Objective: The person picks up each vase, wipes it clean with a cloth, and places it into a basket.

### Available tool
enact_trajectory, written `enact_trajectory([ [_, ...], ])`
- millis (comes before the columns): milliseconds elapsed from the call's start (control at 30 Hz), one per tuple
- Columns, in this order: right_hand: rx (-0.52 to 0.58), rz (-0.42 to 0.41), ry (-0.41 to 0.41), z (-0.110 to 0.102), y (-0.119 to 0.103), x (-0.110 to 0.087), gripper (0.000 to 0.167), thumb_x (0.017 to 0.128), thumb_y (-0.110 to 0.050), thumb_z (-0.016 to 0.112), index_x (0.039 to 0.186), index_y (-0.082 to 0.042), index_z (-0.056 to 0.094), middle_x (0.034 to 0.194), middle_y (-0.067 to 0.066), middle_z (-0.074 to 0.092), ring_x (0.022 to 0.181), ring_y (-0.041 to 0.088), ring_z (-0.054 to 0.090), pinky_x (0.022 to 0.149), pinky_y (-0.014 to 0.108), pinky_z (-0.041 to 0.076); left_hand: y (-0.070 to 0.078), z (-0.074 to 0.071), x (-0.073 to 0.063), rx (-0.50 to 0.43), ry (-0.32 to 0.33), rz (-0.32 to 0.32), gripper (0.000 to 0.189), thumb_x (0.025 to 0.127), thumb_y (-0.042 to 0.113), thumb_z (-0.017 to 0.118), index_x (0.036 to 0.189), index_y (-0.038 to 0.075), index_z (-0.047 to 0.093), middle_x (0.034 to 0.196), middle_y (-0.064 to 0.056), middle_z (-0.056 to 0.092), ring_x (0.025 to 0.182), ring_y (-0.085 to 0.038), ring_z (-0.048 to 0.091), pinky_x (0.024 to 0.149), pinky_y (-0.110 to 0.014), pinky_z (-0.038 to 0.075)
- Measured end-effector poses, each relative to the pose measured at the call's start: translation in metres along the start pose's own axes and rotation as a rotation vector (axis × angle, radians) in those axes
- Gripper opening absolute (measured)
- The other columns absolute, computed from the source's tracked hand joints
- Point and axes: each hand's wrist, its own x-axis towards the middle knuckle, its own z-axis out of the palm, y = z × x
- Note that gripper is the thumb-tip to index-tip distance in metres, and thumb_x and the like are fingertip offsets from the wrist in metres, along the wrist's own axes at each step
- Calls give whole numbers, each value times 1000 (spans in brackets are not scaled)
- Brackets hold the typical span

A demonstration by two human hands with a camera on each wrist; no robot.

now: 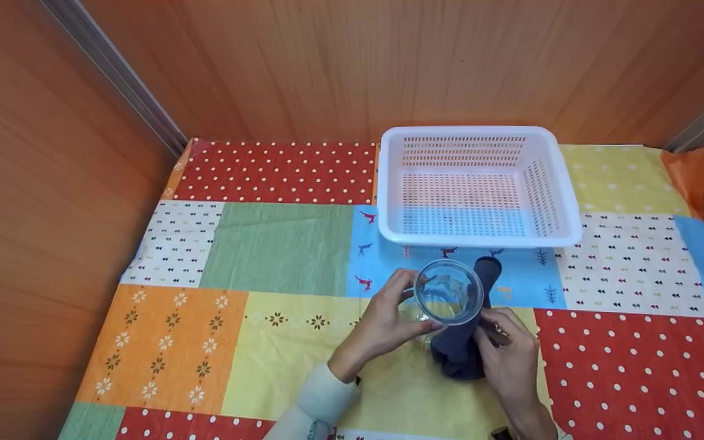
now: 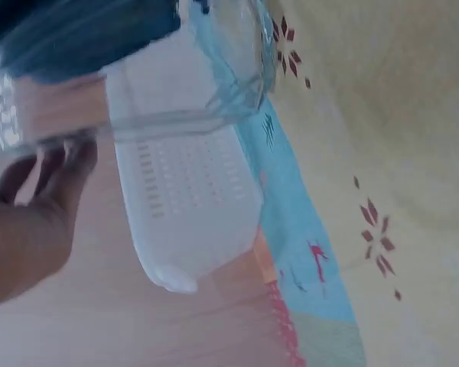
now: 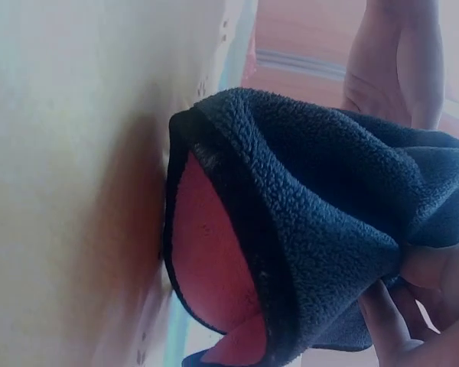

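Observation:
My left hand (image 1: 382,324) grips a clear drinking glass (image 1: 448,292) by its side, thumb near the rim and fingers around the far side. The glass's mouth faces up toward the head camera. With my right hand (image 1: 511,357) I pinch a dark grey fleecy cloth (image 1: 459,351) that has a black hemmed edge. The cloth lies along the glass's right side, one end sticking out behind and the rest hanging in folds below. In the right wrist view, finger and thumb bunch the cloth (image 3: 306,214); the glass is hidden behind it there.
A white perforated plastic basket (image 1: 480,238) stands behind the hands, with nothing in it. A patchwork-patterned tablecloth (image 1: 291,244) covers the table. Wood-grain panels (image 1: 327,67) rise at the back and sides.

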Motion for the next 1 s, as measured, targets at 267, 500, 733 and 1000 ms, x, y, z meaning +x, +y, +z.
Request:
enact_trajectory([
  [267, -18, 43, -48, -3, 0, 2, 30, 86, 19, 75, 110, 2, 79, 100, 11, 74, 96, -6, 66, 84, 10, 54, -1, -7, 4, 62, -58, 12, 63, 81, 10, 94, 133, 8, 58, 130, -6, 69, 125, -29, 66, 105, -47, 57],
  [500, 36, 56, -58, -4, 2, 3, 30, 84, 21, 75, 108, 3, 80, 99, 7, 73, 96, -1, 68, 84, 12, 55, 1, -2, 1, 63, -36, 33, 71, 80, 8, 93, 143, 6, 59, 140, -13, 65, 132, -22, 61, 109, -35, 53],
  [733, 132, 62, -136, -12, 9, 18, 28, 85, 21, 74, 109, 9, 78, 101, -6, 72, 97, -2, 66, 84, 14, 57, 0, 6, -1, 107, 27, 88, 71, 79, 10, 93, 141, 3, 59, 133, -14, 63, 125, -28, 64, 108, -33, 55],
  [1000, 178, -31, -242, -16, 22, 35, 28, 81, 26, 74, 101, 7, 78, 102, -7, 71, 98, 0, 66, 84, 14, 58, 1, 6, -1, 34, 40, 52, 67, 77, 9, 95, 136, 7, 64, 121, -8, 61, 118, -18, 62, 106, -30, 55],
])
